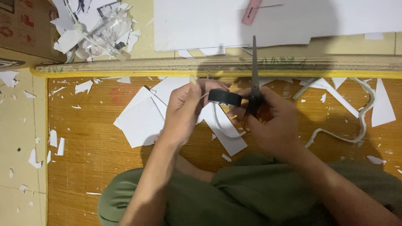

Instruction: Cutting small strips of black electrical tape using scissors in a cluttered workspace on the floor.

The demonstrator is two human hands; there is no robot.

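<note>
Head view: our left hand (183, 109) pinches a black roll of tape (225, 97) from the left side, fingers curled round its edge. Our right hand (272, 121) is closed on the handles of dark scissors (254, 79), blades together and pointing up, away from us, toward the mat's yellow edge. Roll sits between both hands, just touching the scissors' pivot area; we cannot tell whether the right fingers also grip it. A thin white cord (220, 125) loops down under the roll. All held above a woven bamboo mat (92, 146) littered with white paper offcuts (140, 119). A thick white strip (360, 121) snakes on the mat, right. Large white sheet (201, 25) and pink ruler (251, 11) lie beyond the mat.
</note>
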